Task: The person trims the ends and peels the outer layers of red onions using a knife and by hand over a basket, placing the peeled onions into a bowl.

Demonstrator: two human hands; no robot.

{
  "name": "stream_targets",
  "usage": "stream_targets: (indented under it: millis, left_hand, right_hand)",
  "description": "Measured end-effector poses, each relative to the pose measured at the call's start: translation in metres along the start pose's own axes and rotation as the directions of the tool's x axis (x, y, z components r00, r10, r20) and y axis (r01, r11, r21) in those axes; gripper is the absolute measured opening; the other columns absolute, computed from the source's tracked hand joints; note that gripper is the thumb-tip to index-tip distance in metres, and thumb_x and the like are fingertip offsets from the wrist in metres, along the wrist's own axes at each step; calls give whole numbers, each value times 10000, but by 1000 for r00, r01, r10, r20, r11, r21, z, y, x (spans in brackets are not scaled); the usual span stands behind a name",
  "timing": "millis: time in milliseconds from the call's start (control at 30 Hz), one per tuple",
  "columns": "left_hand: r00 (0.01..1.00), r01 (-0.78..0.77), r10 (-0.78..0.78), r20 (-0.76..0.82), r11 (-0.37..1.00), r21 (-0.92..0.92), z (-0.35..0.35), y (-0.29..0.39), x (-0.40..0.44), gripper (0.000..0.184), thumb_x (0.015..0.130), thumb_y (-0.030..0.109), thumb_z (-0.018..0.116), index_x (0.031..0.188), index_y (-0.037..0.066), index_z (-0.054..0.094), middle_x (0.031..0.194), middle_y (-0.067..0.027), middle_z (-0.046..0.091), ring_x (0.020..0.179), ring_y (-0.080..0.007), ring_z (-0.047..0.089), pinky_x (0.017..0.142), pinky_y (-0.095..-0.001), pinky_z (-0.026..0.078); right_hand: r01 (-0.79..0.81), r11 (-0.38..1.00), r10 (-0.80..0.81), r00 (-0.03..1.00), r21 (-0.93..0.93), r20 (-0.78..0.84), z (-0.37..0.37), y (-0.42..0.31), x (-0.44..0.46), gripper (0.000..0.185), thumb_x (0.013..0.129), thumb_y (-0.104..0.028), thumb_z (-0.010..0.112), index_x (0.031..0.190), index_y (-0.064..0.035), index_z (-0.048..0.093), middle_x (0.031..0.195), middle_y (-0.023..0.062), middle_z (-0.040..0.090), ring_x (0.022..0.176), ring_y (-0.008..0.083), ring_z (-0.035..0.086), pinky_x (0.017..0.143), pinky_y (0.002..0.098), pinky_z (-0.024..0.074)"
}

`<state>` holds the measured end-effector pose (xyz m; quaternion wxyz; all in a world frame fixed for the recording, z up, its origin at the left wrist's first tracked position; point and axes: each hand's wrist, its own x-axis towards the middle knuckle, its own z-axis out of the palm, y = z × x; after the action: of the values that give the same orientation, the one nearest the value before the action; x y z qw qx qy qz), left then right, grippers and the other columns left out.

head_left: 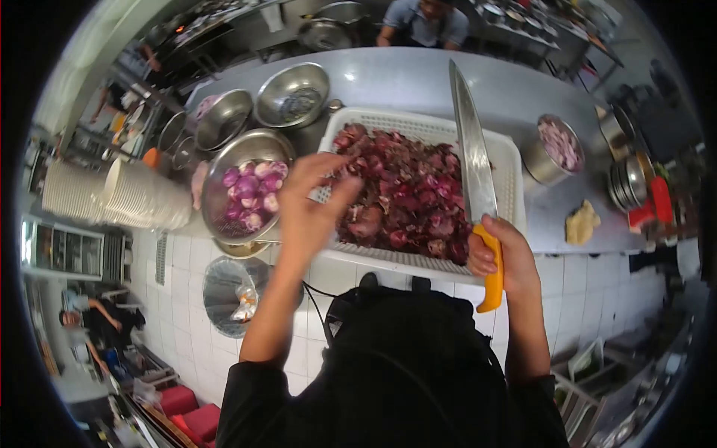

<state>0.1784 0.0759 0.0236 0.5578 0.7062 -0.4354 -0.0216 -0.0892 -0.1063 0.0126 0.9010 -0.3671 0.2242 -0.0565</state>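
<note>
A white perforated crate [426, 266] on the steel table holds a heap of red onions and loose skins [418, 187]. My right hand [508, 257] grips the yellow handle of a large knife [474, 157], its blade pointing up and away over the crate's right side. Over the crate's left edge, my left hand [317, 194] is blurred, with its fingers apart and nothing visible between them. Just left of it, a steel bowl [216, 198] holds peeled purple onions [250, 190].
Steel bowls [293, 93] stand at the back left, near stacked white containers [146, 196]. On the right are a pot of cut onions [549, 160] and a ginger piece [582, 222]. A lined bin [224, 299] stands below left. Another person [426, 26] is across the table.
</note>
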Motion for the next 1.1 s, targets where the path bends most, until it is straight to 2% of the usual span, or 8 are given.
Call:
stream_targets:
  millis: [100,267,367,533,667,833,967,1100]
  left_hand:
    - [959,116,-69,275,980,-159,54,26,-19,373,793,148,813,1130,33,703,1091,-122,661,943,-200,657,777,-296,531]
    - [875,387,-207,438,841,-377,91,23,-37,304,823,77,781,1107,17,691,940,-74,649,837,-138,645,727,-270,518]
    - [886,390,-212,412,822,-416,97,17,-42,223,832,48,764,1043,6,706,919,-65,663,825,-131,648,725,-264,515]
    - [945,124,-48,325,968,-217,89,9,-27,136,815,20,752,944,-9,723,916,-82,686,792,-159,670,720,-265,518]
    - [901,-362,190,391,827,431,81,6,-26,293,738,-36,687,1024,14,722,978,-101,649,930,-289,629,812,-381,529]
    - [811,-325,227,538,941,91,122,21,-21,278,666,-75,646,928,0,704,952,-163,632,961,-348,612,856,-442,517]
    - [672,-390,119,731,896,213,166,5,-29,183,685,-43,662,866,-14,668,931,-179,628,966,-371,606,867,-451,511]
    - [701,-430,104,706,851,301,170,7,-35,320,668,-1,701,982,-20,638,993,-192,627,1017,-384,576,900,-446,493]
  right_hand:
    - [20,982,-65,969,188,238,0,14,3,495,1031,-486,382,837,-65,556,578,-4,420,403,99,370,446,272,319]
    - [5,935,-86,973,355,213,21,26,-6,480,1041,-486,361,1182,-38,459,604,-4,427,418,99,379,462,270,335]
    - [-12,918,-49,989,397,142,27,25,-13,509,1034,-471,409,732,-70,497,591,7,421,432,118,397,469,272,342]
    - [68,977,-81,995,204,55,8,16,-15,421,1012,-453,494,841,-70,522,592,15,448,425,112,404,447,264,338]
    - [173,984,-177,971,-36,-159,-4,-2,-32,275,1016,-372,528,1088,-107,533,596,28,452,415,98,383,408,252,310]
    - [197,956,-260,912,-218,-318,-17,-22,-52,277,991,-269,598,1200,-108,513,602,20,457,431,83,372,416,228,312]
    - [187,928,-295,897,-323,-328,-31,-34,-62,532,959,-245,645,1410,-57,437,619,0,467,457,71,396,428,223,329]
    - [195,906,-319,897,-376,-304,-46,-39,-76,744,911,-240,709,1513,-20,331,635,-14,486,478,61,437,444,214,357]
